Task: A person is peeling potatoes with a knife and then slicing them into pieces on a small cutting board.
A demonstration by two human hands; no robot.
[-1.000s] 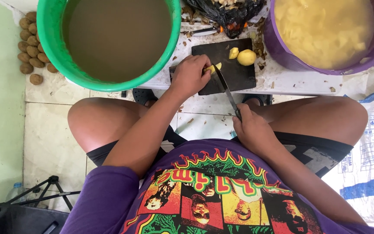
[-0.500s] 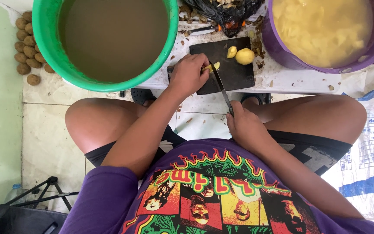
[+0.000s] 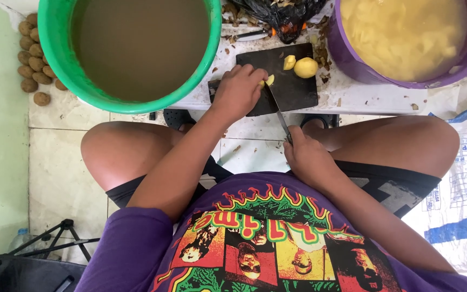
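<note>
left hand (image 3: 237, 92): resting on the black cutting board (image 3: 298, 89), fingers curled in a closed grip pinching a small yellow potato piece (image 3: 269, 80) against the board.
right hand (image 3: 308, 158): between the knees, near the body, grip pressed together around the handle of a knife (image 3: 278, 111); blade runs up and away to the board, its tip touching the potato piece just beside the left fingertips.
cutting board: lies on the white tabletop (image 3: 374, 97), between the two tubs.
peeled potato, whole (image 3: 306, 67): on the far right part of the board, with a smaller cut chunk (image 3: 289, 62) touching its left side; both apart from the held piece.
green tub (image 3: 136, 48): left of the board, filled with murky brown water.
purple tub (image 3: 406, 38): right of the board, filled with cut yellow potato in cloudy water.
black plastic bag (image 3: 285, 13): beyond the board, peelings scattered about it.
unpeeled brown potatoes (image 3: 34, 59): heaped on the tiled floor, far left.
printed white sack (image 3: 460, 189): on the floor, far right.
</note>
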